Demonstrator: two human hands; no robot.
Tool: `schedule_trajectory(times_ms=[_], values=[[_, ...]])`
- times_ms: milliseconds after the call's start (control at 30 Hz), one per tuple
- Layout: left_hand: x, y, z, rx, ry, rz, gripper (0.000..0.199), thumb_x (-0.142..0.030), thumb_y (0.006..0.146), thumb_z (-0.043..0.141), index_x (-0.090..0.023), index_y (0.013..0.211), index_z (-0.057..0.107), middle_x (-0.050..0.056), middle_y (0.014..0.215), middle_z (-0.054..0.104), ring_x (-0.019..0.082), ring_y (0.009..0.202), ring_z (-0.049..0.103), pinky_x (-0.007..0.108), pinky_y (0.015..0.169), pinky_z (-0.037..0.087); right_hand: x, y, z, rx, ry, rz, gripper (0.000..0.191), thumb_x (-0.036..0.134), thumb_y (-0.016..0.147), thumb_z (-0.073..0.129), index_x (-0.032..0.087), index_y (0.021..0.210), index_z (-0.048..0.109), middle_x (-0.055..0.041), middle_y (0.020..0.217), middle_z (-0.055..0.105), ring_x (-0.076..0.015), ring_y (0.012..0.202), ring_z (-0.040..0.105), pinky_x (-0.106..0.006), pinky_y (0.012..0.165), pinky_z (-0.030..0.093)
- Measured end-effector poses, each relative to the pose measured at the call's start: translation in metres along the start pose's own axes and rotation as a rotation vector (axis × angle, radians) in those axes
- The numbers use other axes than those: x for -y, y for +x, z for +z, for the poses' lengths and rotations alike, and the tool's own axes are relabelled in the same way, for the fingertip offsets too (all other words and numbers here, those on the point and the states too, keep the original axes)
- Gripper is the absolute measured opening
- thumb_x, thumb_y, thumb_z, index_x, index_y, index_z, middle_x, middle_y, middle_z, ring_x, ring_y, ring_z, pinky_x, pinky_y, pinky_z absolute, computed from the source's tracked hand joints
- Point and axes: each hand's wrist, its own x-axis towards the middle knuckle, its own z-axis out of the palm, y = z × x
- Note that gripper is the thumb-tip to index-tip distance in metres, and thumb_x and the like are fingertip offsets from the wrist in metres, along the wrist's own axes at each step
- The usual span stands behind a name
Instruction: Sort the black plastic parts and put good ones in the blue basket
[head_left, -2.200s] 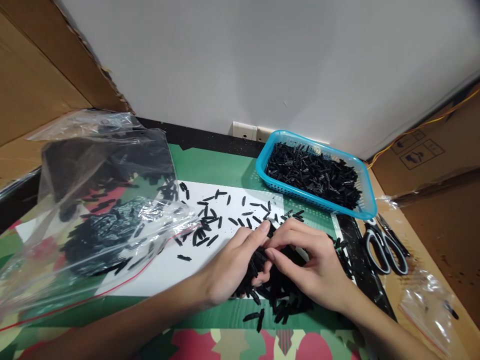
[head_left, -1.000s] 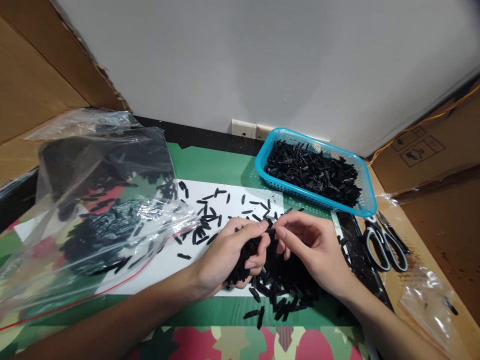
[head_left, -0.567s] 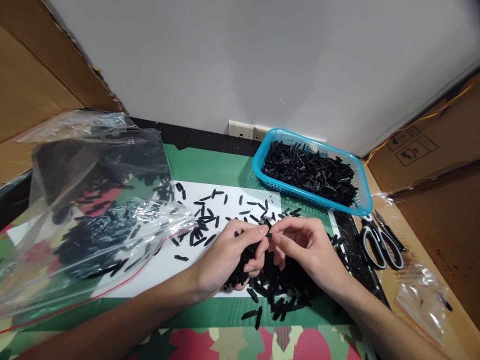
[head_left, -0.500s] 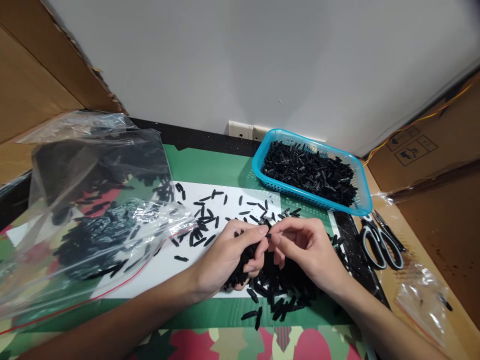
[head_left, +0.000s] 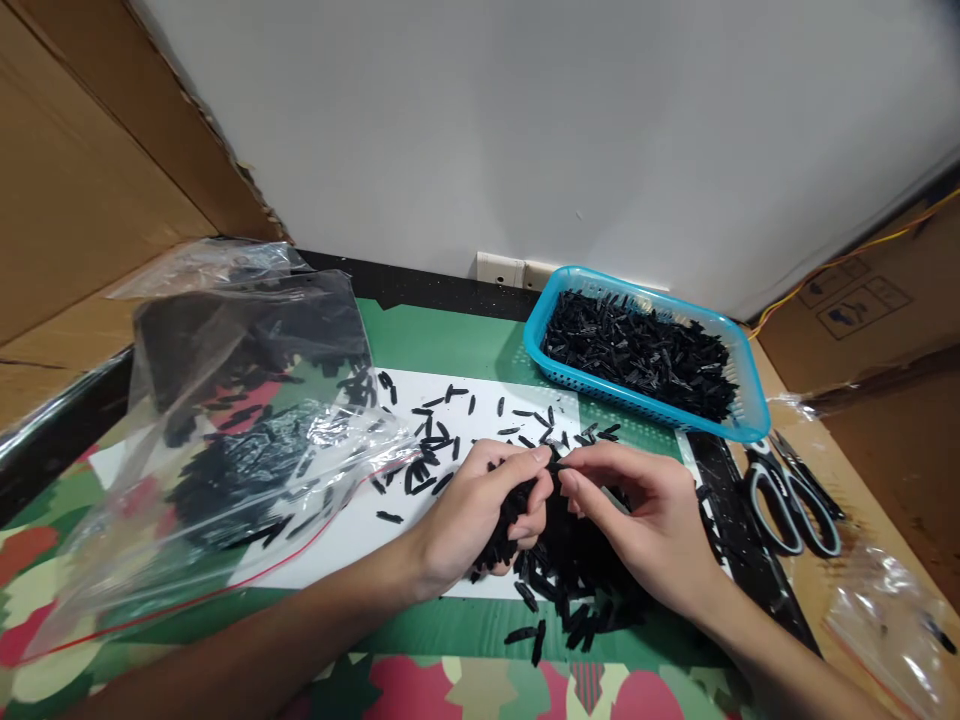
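Here, two hands, dozens of pieces.

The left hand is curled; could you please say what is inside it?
The left hand holds black strips, partly visible in its grip. Its palm and anything deeper inside are covered, so the number cannot be told.
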Motion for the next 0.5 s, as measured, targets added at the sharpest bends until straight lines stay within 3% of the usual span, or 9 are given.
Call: schedule_trajectory(times_ms=[133, 167, 233, 300, 400, 500], values=[[-0.002, -0.002, -0.001, -0.012, -0.055, -0.050, 0.050, -0.058, 0.101, 0.058, -0.020, 0.070, 0.052, -0.006, 0.051, 0.040, 0.008, 0.046, 0.028, 0.013, 0.033, 0.022, -0.013, 0.008, -0.028, -0.195, -0.598, -0.501, 0.011, 0.014, 0.094, 0.074, 0.023, 0.101, 0.078, -0.0051, 0.086, 0.080, -0.0230, 0.082, 0.070, -0.036, 0.076, 0.051], [-0.003, -0.002, -0.001, -0.006, -0.068, -0.059, 0.049, -0.058, 0.100, 0.058, -0.020, 0.070, 0.052, -0.006, 0.051, 0.039, 0.009, 0.046, 0.027, 0.013, 0.033, 0.021, -0.016, 0.012, -0.037, -0.286, -0.733, -0.526, 0.010, 0.016, 0.094, 0.077, 0.024, 0.100, 0.078, -0.0051, 0.087, 0.081, -0.0255, 0.086, 0.070, -0.039, 0.080, 0.049], [-0.004, -0.003, -0.001, 0.006, -0.073, -0.070, 0.048, -0.059, 0.099, 0.059, -0.020, 0.071, 0.054, -0.006, 0.050, 0.039, 0.009, 0.045, 0.027, 0.014, 0.033, 0.021, -0.021, 0.021, -0.052, -0.476, -0.886, -0.377, 0.012, 0.023, 0.098, 0.074, 0.024, 0.109, 0.078, -0.0071, 0.094, 0.081, -0.0282, 0.090, 0.066, -0.044, 0.087, 0.047], [-0.004, -0.003, -0.001, 0.010, -0.063, -0.083, 0.047, -0.059, 0.098, 0.060, -0.019, 0.072, 0.056, -0.006, 0.050, 0.039, 0.009, 0.045, 0.028, 0.015, 0.033, 0.023, -0.022, 0.027, -0.058, -0.526, -0.895, -0.254, 0.023, 0.030, 0.101, 0.071, 0.022, 0.122, 0.075, -0.0087, 0.100, 0.078, -0.0291, 0.092, 0.063, -0.046, 0.090, 0.047], [-0.004, -0.002, -0.001, 0.000, -0.052, -0.102, 0.047, -0.060, 0.096, 0.061, -0.019, 0.072, 0.058, -0.006, 0.049, 0.039, 0.009, 0.044, 0.029, 0.015, 0.033, 0.021, -0.014, 0.026, -0.049, -0.410, -0.690, -0.285, 0.021, 0.025, 0.103, 0.068, 0.022, 0.123, 0.074, -0.0082, 0.099, 0.074, -0.0265, 0.095, 0.065, -0.042, 0.087, 0.051], [-0.001, -0.001, -0.001, -0.026, -0.011, -0.122, 0.050, -0.062, 0.097, 0.058, -0.019, 0.073, 0.060, -0.006, 0.048, 0.039, 0.009, 0.041, 0.029, 0.017, 0.032, 0.021, -0.002, 0.015, -0.028, -0.122, -0.402, -0.352, 0.018, 0.015, 0.102, 0.068, 0.023, 0.117, 0.075, -0.0073, 0.102, 0.075, -0.0228, 0.094, 0.068, -0.037, 0.082, 0.055]])
